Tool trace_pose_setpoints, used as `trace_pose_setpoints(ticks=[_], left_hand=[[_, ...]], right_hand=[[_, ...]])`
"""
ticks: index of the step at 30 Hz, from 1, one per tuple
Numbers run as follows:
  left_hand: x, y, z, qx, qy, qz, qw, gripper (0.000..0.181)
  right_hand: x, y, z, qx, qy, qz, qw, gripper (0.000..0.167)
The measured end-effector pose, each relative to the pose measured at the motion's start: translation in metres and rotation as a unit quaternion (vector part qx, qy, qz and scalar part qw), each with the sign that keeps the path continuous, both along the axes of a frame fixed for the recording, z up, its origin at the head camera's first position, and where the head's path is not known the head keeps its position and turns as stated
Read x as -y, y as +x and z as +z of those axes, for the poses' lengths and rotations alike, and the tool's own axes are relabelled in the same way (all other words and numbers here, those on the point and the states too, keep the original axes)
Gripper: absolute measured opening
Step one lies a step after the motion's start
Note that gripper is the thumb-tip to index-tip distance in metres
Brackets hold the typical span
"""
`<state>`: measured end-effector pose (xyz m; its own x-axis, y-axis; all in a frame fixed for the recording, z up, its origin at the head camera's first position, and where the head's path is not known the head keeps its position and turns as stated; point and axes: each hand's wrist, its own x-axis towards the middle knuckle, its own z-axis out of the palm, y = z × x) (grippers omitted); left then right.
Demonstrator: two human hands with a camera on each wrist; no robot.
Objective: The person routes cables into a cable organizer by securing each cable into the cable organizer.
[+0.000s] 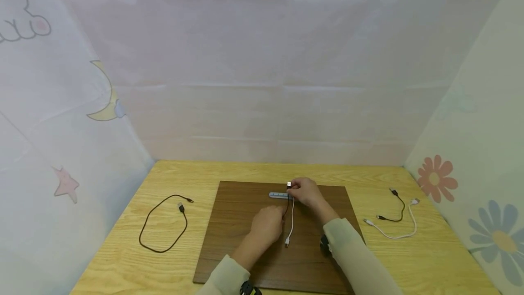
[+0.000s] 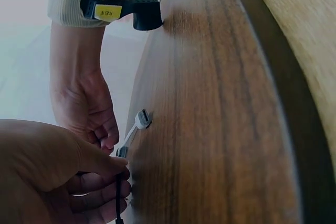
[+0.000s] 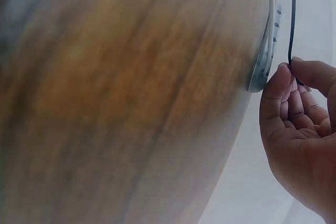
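A short black USB cable (image 1: 287, 207) stretches between both hands above the brown board. My right hand (image 1: 308, 192) pinches it just below its USB-A plug (image 1: 289, 185), beside the right end of a pale blue cable-holder strip (image 1: 277, 195). Nearer me, my left hand (image 1: 265, 225) pinches the same cable's lower part between thumb and fingers, as the left wrist view shows. A white cable (image 1: 292, 222) runs down from the strip, its connector (image 2: 142, 119) lying on the board. My right fingers cover the strip's right end in the head view.
The brown board (image 1: 235, 240) lies on a yellow wooden table (image 1: 118, 258). A long black cable (image 1: 141, 231) is looped at the left. On the right lie a short black cable (image 1: 399, 219) and a white cable (image 1: 393, 237). Patterned cloth walls (image 1: 221, 81) enclose the table.
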<state>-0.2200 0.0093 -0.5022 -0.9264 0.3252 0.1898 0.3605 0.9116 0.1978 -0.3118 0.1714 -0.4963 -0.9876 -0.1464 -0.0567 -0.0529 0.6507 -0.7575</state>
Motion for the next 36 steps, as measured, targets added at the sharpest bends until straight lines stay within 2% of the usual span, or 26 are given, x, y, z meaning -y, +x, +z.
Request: trace_pose_setpoints(ticks=[9,15,20,27,36], left_hand=[[-0.003,0.003,-0.001,0.000,-0.025,0.004,0.9997,0.007],[-0.005,0.007,0.005,0.009,-0.041,0.010,0.9991,0.004],[-0.006,0.008,0.005,0.014,-0.045,0.011,0.9988,0.004],[-0.011,0.008,0.001,0.017,-0.068,-0.009,0.9975,0.007],[-0.015,0.014,0.003,-0.030,-0.119,-0.029,0.9920,0.012]], right_hand=[[0.001,-0.004,-0.001,0.002,0.024,-0.003,0.9997,0.018],[0.002,-0.008,-0.002,-0.016,0.057,0.016,0.9982,0.018],[0.001,-0.010,-0.002,-0.030,0.082,0.032,0.9957,0.013],[0.001,-0.009,0.000,-0.041,0.108,0.047,0.9922,0.010],[0.007,-0.011,-0.001,-0.033,0.140,0.051,0.9883,0.011]])
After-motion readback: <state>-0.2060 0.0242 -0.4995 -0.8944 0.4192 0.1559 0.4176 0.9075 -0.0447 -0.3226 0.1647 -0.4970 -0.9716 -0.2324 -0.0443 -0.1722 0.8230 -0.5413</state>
